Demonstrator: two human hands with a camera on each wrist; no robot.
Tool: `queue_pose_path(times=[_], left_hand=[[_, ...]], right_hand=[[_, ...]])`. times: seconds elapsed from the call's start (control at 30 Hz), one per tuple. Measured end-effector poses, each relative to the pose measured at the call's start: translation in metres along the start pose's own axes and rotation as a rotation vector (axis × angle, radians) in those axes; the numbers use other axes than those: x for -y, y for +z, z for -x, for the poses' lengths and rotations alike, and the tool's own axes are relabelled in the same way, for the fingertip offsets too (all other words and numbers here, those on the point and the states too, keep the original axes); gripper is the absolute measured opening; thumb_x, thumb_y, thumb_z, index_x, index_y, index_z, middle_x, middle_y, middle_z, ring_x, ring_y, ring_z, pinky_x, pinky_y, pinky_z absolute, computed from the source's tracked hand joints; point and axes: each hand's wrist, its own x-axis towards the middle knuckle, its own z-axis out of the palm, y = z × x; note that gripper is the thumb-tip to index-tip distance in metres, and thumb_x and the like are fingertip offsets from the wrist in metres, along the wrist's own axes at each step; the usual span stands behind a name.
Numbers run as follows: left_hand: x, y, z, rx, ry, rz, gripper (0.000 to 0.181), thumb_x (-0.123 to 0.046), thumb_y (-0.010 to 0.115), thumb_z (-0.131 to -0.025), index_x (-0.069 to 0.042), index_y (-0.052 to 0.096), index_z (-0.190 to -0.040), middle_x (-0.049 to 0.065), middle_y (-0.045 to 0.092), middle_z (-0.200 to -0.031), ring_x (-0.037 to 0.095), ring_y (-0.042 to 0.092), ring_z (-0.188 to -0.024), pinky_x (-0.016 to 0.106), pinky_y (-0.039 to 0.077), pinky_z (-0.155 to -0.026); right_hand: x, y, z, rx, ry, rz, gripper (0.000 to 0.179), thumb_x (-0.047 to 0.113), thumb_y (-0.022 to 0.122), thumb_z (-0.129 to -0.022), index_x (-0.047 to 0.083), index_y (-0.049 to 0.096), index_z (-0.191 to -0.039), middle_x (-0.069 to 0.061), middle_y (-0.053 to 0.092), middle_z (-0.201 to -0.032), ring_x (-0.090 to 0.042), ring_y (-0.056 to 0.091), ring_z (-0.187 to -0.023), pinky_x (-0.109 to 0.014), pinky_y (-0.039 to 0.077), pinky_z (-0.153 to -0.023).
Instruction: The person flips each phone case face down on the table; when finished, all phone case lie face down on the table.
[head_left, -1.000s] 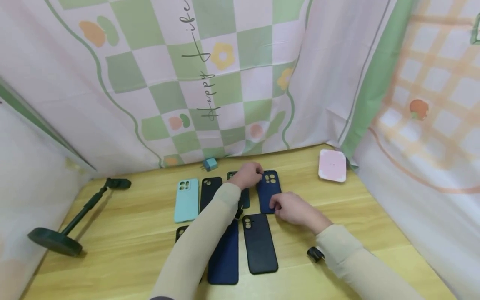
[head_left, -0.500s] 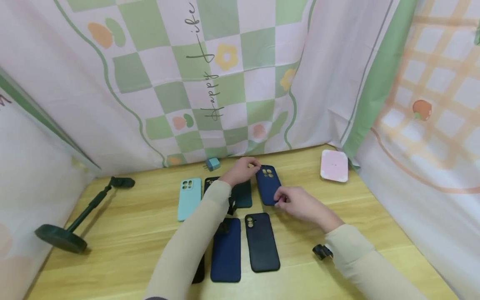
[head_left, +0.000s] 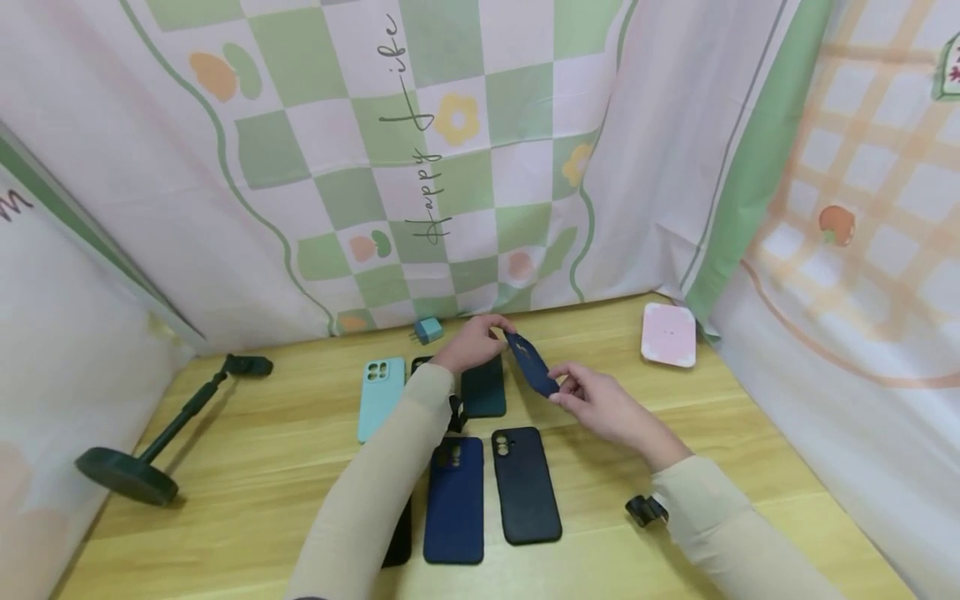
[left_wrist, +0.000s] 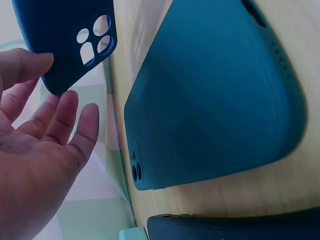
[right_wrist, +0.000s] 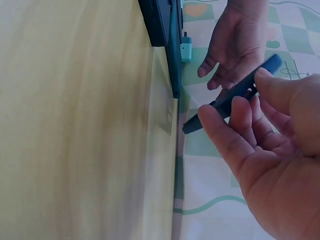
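A navy blue phone case [head_left: 532,367] with camera cutouts is held up tilted between both hands, above the back of the table. My left hand [head_left: 471,342] pinches its far corner between thumb and fingers, near the cutouts [left_wrist: 95,40]. Fingers and thumb of my right hand [head_left: 600,402] grip the near end; the right wrist view has the case [right_wrist: 225,104] almost edge-on. Just left of it lies a dark teal case [head_left: 483,390]. A black case [head_left: 527,492] and another navy case [head_left: 454,508] lie in front. The left forearm partly hides a black case [head_left: 400,537].
A light turquoise case [head_left: 381,396] lies left of the forearm. Behind are a small blue charger plug [head_left: 428,331] and, at back right, a pink square object [head_left: 669,335]. A dark green stand [head_left: 123,477] lies at left. A patterned curtain [head_left: 420,183] closes off the back.
The navy case lay flat on the table; both hands have since lifted it and tilted it nearly edge-on to the head view. The other cases keep their places.
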Motion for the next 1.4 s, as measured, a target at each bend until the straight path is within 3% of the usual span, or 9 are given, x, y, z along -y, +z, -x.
queue_pose_path(times=[0.17,0.43,0.57,0.7,0.87,1.03,1.17,1.4], left_hand=[[-0.001,-0.001,0.001,-0.006,0.006,0.031,0.022,-0.014,0.065,-0.091,-0.013,0.068,-0.113,0.003,0.063,-0.111,0.019,0.059,-0.084,0.031,0.048,-0.067],[-0.001,-0.002,0.003,-0.016,0.021,0.044,0.025,-0.02,0.068,-0.094,-0.014,0.067,-0.117,0.003,0.06,-0.116,0.021,0.054,-0.081,0.032,0.046,-0.069],[0.0,-0.002,0.002,-0.012,0.01,0.064,0.027,-0.021,0.067,-0.095,-0.011,0.066,-0.12,0.003,0.059,-0.115,0.023,0.054,-0.087,0.033,0.047,-0.071],[-0.001,-0.001,0.001,-0.018,-0.003,0.087,0.026,-0.018,0.068,-0.094,-0.01,0.067,-0.119,0.003,0.06,-0.114,0.023,0.056,-0.097,0.033,0.049,-0.076],[-0.001,0.002,-0.002,-0.025,0.002,0.092,0.026,-0.02,0.07,-0.092,-0.013,0.067,-0.118,0.002,0.061,-0.115,0.021,0.059,-0.098,0.034,0.051,-0.079],[-0.001,0.004,-0.003,-0.006,0.016,0.101,0.032,-0.027,0.07,-0.092,-0.014,0.064,-0.121,0.004,0.06,-0.118,0.019,0.062,-0.095,0.032,0.053,-0.077],[-0.001,0.004,-0.002,-0.008,0.002,0.141,0.032,-0.027,0.07,-0.093,-0.012,0.064,-0.121,0.005,0.061,-0.118,0.018,0.063,-0.092,0.031,0.054,-0.074],[-0.002,-0.001,0.005,0.006,-0.057,0.143,0.035,-0.029,0.063,-0.098,-0.007,0.063,-0.125,0.007,0.064,-0.113,0.021,0.064,-0.091,0.038,0.054,-0.077]], right_hand=[[-0.001,-0.001,0.002,-0.007,-0.008,-0.03,0.042,0.018,0.064,-0.097,0.011,0.049,-0.136,0.001,0.064,-0.085,-0.014,0.059,-0.071,-0.031,0.049,-0.062],[-0.003,0.0,0.007,-0.006,-0.014,-0.106,0.057,0.014,0.061,-0.098,0.012,0.035,-0.148,-0.002,0.067,-0.086,-0.022,0.068,-0.078,-0.033,0.054,-0.069],[-0.004,0.001,0.009,-0.038,-0.019,-0.137,0.064,0.008,0.062,-0.096,0.014,0.03,-0.151,-0.005,0.067,-0.085,-0.024,0.069,-0.078,-0.033,0.055,-0.07],[-0.006,0.002,0.009,-0.066,-0.007,-0.197,0.062,0.004,0.065,-0.093,0.013,0.037,-0.148,-0.009,0.063,-0.093,-0.023,0.068,-0.081,-0.033,0.055,-0.069],[-0.011,-0.001,0.011,-0.087,0.036,-0.254,0.042,0.002,0.068,-0.09,0.009,0.057,-0.13,-0.013,0.062,-0.111,-0.021,0.066,-0.085,-0.03,0.053,-0.066],[-0.016,-0.004,0.01,-0.064,0.115,-0.465,0.034,0.004,0.067,-0.091,-0.002,0.058,-0.123,-0.02,0.064,-0.106,-0.033,0.068,-0.085,-0.041,0.057,-0.073],[-0.018,-0.004,0.009,-0.069,0.137,-0.643,0.034,0.004,0.064,-0.094,-0.01,0.054,-0.123,-0.023,0.059,-0.105,-0.034,0.069,-0.083,-0.05,0.054,-0.079],[-0.019,-0.006,0.011,-0.115,0.14,-0.751,0.037,-0.002,0.062,-0.094,-0.015,0.049,-0.126,-0.022,0.051,-0.107,-0.026,0.07,-0.079,-0.045,0.055,-0.079]])
